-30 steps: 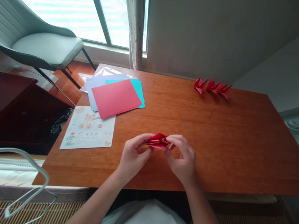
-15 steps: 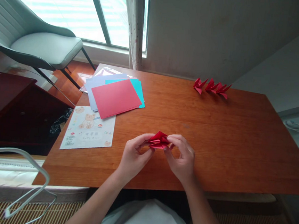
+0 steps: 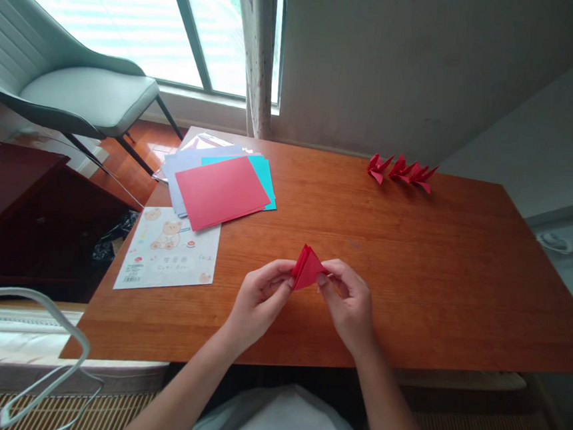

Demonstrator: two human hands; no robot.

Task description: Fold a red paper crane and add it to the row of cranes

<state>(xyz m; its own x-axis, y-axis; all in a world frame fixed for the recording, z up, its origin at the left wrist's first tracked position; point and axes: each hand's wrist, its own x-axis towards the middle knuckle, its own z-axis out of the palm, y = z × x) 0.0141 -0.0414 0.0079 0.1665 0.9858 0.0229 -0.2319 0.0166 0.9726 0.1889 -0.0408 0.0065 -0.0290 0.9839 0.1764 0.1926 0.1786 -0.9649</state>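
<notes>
Together, left hand (image 3: 263, 298) and right hand (image 3: 350, 304) pinch the folded paper (image 3: 310, 270) over the counter (image 3: 442, 275), origami (image 3: 401, 169) standing farther back.

The one head-worn view looks forward and down from above the near edge of the wooden counter (image 3: 412, 273), hands (image 3: 259, 299) close below, window (image 3: 117, 19) and grey wall (image 3: 360, 61) beyond; the top-right corner seems darkened by the lens.

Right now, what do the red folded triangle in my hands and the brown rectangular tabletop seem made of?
Red folded triangle: likely matte paper, with thin, crisply creased layers. Brown rectangular tabletop: probably satin-finished wood or laminate, given its streaky grain and soft sheen.
</notes>
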